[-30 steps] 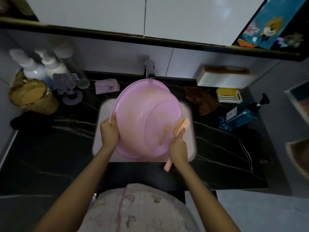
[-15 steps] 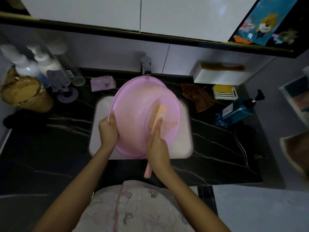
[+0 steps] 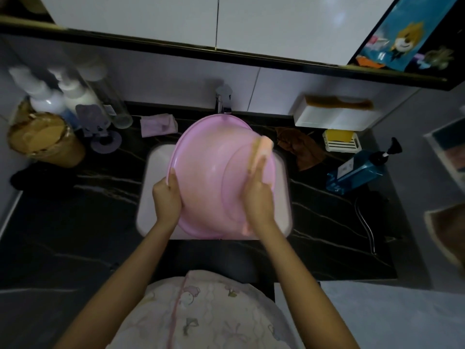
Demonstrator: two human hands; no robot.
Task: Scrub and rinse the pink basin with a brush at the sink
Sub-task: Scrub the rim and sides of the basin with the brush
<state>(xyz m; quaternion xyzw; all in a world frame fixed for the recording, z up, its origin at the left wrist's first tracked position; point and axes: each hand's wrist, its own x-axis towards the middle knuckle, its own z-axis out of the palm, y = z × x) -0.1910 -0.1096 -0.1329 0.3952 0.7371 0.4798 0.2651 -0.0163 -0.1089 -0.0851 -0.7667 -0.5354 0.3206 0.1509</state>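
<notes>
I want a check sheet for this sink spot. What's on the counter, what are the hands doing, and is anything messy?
Surface: dark marbled counter around a white sink.
Job's things: pink basin tilted over the sink; brush against its far right inside.
Clutter: pump bottles, purple cloth, brown rag, soap dish, blue bottle lying down.
Grippers: left hand grips the basin rim; right hand holds the brush.
Cables: hose on the right counter.
Surroundings: tap, no water seen; cabinets above.

No readable text — the blue bottle (image 3: 357,171) label is blurred.
</notes>
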